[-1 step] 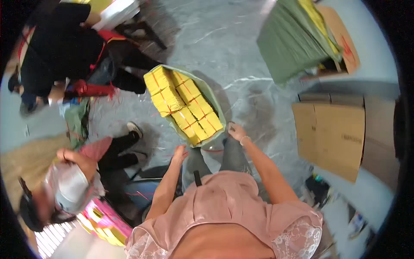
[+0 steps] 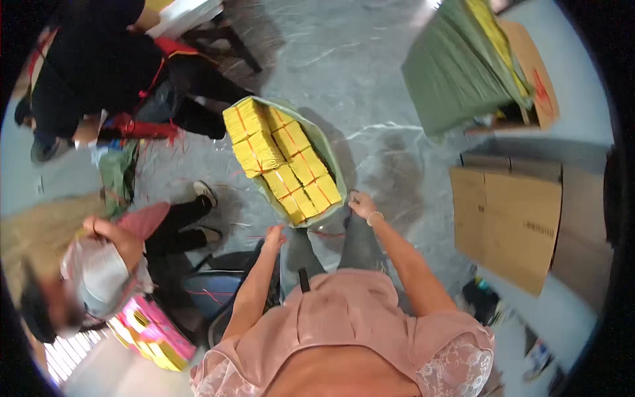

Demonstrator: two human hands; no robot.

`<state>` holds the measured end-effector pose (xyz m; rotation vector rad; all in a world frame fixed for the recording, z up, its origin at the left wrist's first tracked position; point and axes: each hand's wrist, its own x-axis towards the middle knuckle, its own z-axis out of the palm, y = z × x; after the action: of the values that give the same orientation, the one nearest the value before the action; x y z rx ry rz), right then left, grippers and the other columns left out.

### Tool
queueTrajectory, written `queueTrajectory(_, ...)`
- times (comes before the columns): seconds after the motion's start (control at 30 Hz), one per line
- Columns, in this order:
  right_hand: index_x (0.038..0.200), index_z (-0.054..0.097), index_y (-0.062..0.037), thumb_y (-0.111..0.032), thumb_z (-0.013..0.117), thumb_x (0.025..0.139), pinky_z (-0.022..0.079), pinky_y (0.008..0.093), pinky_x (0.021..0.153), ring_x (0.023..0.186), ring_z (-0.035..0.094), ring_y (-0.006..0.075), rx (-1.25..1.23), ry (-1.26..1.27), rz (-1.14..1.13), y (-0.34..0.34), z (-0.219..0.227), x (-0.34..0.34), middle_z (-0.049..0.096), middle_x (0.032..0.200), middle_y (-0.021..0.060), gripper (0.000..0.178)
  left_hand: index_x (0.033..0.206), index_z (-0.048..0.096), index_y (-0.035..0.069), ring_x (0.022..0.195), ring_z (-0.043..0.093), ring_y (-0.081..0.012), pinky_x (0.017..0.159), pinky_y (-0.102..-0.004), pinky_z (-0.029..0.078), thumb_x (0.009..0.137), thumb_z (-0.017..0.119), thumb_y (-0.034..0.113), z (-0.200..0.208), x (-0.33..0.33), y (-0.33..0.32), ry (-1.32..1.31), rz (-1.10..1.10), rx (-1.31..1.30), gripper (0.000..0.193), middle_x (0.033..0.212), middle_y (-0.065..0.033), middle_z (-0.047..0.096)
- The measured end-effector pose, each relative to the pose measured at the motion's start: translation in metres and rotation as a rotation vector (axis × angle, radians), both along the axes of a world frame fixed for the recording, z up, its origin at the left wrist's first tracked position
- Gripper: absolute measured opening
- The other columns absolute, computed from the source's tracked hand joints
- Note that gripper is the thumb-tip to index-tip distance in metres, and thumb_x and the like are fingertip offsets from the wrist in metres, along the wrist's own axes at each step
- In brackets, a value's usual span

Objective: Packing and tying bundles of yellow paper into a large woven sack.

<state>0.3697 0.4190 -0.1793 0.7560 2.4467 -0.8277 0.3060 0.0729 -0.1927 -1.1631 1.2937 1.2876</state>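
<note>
Grey, white-veined flooring (image 2: 380, 86) spreads across the room, with two co-workers at its left side: one in black (image 2: 92, 66), one in a pale top (image 2: 102, 278). A green sack (image 2: 443, 76) stands toward the floor's far right corner, a brown cardboard box (image 2: 506, 228) along its right edge. Mid-floor, an open pale-green bag (image 2: 332, 151) holds banded yellow bundles (image 2: 253, 153), stacked higher at its far left end. The right hand (image 2: 362, 205) and left hand (image 2: 275, 237) have curled fingers beside the bag's near edge; I cannot tell whether either grasps it.
</note>
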Motion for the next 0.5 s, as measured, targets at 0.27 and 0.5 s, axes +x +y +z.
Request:
queueTrajectory(0.27, 0.126, 0.028, 0.0021, -0.052, 0.064, 0.065, 0.040, 0.0367, 0.087, 0.105, 0.049, 0.0325, -0.138, -0.392, 0.074, -0.007, -0.053, -0.074, 0.052, 0.105, 0.0277, 0.089, 0.131, 0.013, 0.011, 0.078, 0.045, -0.0273, 0.060, -0.0410, 0.043, 0.064, 0.070, 0.041, -0.085, 0.080, 0.036, -0.146, 0.391, -0.179, 0.093, 0.109, -0.0150, 0.038)
queueTrajectory(0.5, 0.105, 0.050, 0.0049, -0.030, 0.058, 0.071, 0.043, 0.0409, 0.079, 0.094, 0.053, 0.0379, -0.217, -0.401, 0.185, -0.005, -0.116, -0.077, 0.056, 0.098, 0.0247, 0.050, 0.118, 0.030, 0.010, 0.092, 0.051, -0.0288, 0.066, -0.0487, 0.047, 0.081, 0.056, 0.030, -0.132, 0.091, 0.073, 0.103, 1.062, -0.067, 0.049, 0.111, -0.0106, 0.045)
